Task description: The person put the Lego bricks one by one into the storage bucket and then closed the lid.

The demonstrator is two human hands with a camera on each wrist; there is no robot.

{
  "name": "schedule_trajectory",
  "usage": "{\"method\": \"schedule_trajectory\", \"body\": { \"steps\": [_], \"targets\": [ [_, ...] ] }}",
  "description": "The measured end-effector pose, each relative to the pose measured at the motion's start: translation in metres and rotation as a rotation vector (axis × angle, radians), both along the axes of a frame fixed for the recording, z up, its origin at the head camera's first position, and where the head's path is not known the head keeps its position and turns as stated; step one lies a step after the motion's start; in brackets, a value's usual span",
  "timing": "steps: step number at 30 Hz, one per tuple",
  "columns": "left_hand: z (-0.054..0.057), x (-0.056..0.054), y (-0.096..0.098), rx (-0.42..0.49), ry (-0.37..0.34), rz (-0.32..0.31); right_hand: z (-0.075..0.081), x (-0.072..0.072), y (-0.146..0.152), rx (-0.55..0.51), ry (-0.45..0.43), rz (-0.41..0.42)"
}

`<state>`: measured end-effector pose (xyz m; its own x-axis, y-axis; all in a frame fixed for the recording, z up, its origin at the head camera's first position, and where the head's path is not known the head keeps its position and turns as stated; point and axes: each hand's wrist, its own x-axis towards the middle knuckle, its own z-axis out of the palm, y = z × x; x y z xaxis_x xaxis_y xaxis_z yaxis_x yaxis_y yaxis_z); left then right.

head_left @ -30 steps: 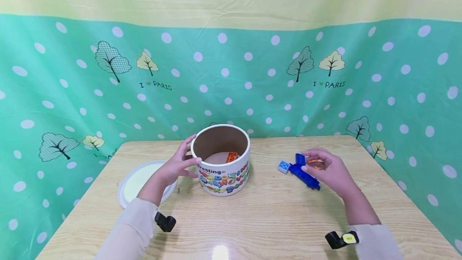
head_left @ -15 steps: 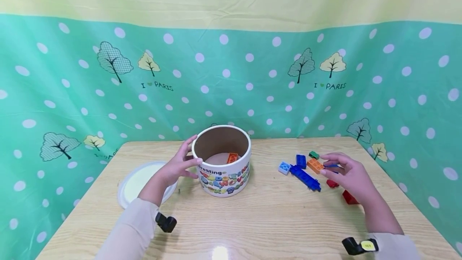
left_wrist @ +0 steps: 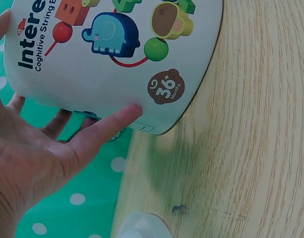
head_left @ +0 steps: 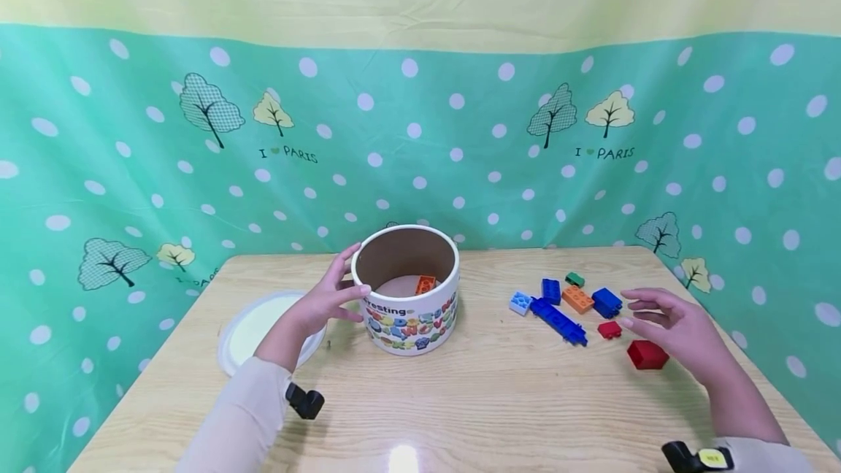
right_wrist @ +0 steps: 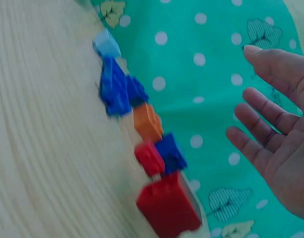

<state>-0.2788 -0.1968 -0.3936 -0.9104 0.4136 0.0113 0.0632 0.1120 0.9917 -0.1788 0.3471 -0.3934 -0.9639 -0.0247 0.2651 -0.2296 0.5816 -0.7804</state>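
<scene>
My left hand [head_left: 323, 306] rests against the left side of a white printed tub [head_left: 414, 327], fingers spread over its rim and wall. In the left wrist view, extended fingers touch the tub's printed side. An orange building brick [head_left: 425, 284] lies inside. My right hand [head_left: 683, 333] hovers relaxed and holds nothing, right of several bricks. Nearest to it are a dark blue brick [head_left: 607, 303], a small red brick [head_left: 609, 330] and a larger red brick [head_left: 647, 355]. Farther left lie an orange brick [head_left: 578, 298] and a long blue piece [head_left: 558, 322].
A white round lid [head_left: 252, 334] lies on the table [head_left: 486, 414] left of the tub, partly behind my left arm. Light blue [head_left: 520, 303], blue [head_left: 551, 291] and green [head_left: 574, 279] bricks lie toward the back. A green dotted curtain [head_left: 420, 144] hangs behind the table.
My right hand has moved right, away from the blue pieces, uncovering the orange, green, dark blue and red bricks. My left hand has stayed at the tub.
</scene>
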Motion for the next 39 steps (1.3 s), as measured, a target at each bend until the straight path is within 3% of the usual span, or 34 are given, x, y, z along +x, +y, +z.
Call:
{"method": "schedule_trajectory", "body": {
  "steps": [12, 17, 27, 39],
  "targets": [
    [0.002, 0.002, -0.002, -0.005, -0.006, 0.004, -0.017, 0.003, 0.042, 0.072, 0.020, 0.041],
    [0.002, 0.002, -0.003, 0.003, -0.009, 0.012, -0.026, -0.001, 0.051, 0.092, -0.049, 0.073],
    [-0.002, 0.000, 0.000, -0.004, -0.005, 0.012, -0.041, -0.004, 0.072, 0.101, -0.268, 0.115],
    [-0.001, 0.000, 0.001, -0.010, -0.002, 0.014, -0.052, -0.009, 0.071, 0.119, -0.296, 0.115]
  ]
}}
